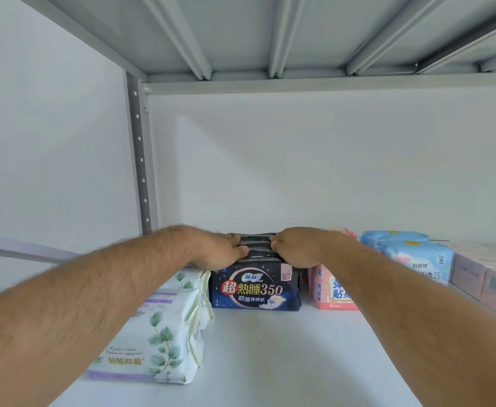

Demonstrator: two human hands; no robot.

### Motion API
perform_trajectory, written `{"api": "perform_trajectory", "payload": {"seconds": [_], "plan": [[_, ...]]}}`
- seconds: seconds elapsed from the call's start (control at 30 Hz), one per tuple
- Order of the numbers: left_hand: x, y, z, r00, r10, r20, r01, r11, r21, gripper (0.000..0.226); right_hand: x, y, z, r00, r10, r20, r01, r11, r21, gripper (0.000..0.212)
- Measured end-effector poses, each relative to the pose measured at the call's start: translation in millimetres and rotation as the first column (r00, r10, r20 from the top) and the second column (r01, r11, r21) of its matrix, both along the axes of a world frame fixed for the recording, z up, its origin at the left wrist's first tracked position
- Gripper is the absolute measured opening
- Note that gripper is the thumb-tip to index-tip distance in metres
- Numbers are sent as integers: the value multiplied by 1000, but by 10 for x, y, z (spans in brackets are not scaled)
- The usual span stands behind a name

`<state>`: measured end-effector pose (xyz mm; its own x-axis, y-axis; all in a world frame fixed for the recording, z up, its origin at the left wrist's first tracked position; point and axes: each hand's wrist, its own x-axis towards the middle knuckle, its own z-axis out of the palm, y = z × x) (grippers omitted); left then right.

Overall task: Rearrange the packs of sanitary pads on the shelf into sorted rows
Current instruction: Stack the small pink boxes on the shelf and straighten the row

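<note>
A row of dark navy packs is seen standing on the white shelf, one behind the other, running back toward the rear wall. The front navy pack faces the camera with its printed face upright. On top of this row both hands are laid: the left hand is placed on the left end of the navy packs, the right hand on the right end. Each grip is bent over the top edges of the packs, with the fingertips curled down into the gaps between them — the row is clasped from both sides. The fingertips of the two hands are kept apart, with bare pack tops showing between them.

To the left of the navy packs, just beside them, white packs printed with green leaves are stood in a row that reaches nearer the camera; part of it is hidden under the left forearm. To the right of the navy packs a pink pack is set upright, its right part covered by the right forearm. Farther right of the navy packs, light blue packs are lined up, and beyond them pale pink packs are cut off by the frame edge.

A grey perforated upright post is seen behind and left of the navy packs, and the ribbed underside of the upper shelf is spread above them.
</note>
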<state>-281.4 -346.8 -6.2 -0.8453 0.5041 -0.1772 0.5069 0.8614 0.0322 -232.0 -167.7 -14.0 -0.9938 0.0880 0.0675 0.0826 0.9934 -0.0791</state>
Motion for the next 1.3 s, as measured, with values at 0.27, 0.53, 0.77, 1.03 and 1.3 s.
{"api": "perform_trajectory", "payload": {"seconds": [0.27,0.53,0.77,1.03,1.3], "plan": [[262,-415,380,981,-100,-168,138,963,233,61,525,-17,332,967,90,-238,-99,995,-25,50],[667,-617,208,983,-164,-78,170,982,79,16,1031,-233,-68,976,107,-192,-69,979,194,34],[817,-562,219,988,-140,-64,143,989,49,43,942,-197,-182,976,66,-209,-25,981,193,44],[785,-738,273,985,-137,-101,158,958,240,38,1158,-237,-80,950,76,-303,-57,996,72,27],[861,-1214,203,964,-135,-230,192,949,250,51,1486,-581,-204,971,128,-200,-111,989,96,45]]}}
